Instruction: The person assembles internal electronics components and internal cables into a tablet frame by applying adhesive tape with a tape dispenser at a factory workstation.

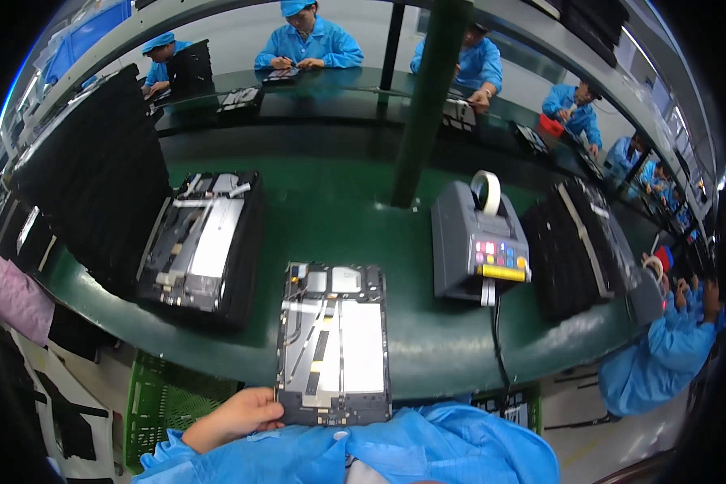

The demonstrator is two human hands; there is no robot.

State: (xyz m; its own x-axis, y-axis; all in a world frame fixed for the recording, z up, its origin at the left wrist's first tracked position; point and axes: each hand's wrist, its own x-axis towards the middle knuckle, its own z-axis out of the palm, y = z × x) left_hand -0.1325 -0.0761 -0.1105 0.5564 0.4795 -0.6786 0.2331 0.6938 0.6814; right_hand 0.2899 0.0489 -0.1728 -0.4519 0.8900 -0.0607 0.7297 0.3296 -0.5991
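An opened tablet [361, 347] lies in front of me at the table's near edge, its inner parts facing up: a large white battery area, black flat cables and strips of tape. My left hand [246, 410] is closed at the tablet's lower left corner, thumb and fingers gripping its edge; the fingers are partly hidden. My right hand does not show; only the blue sleeve [492, 440] appears on that side. Beyond the tablet to the right stands a grey tape dispenser [468, 250] with a roll of pale tape [486, 192] on top and a strip sticking out at its front.
Left of the tablet, another opened tablet [192, 242] tops a stack, beside tall black trays [97, 169]. More black trays [569, 250] stand right of the dispenser. A green post [427, 105] rises from the green table [331, 194]. Co-workers in blue sit across and at right. A green crate [165, 395] is below.
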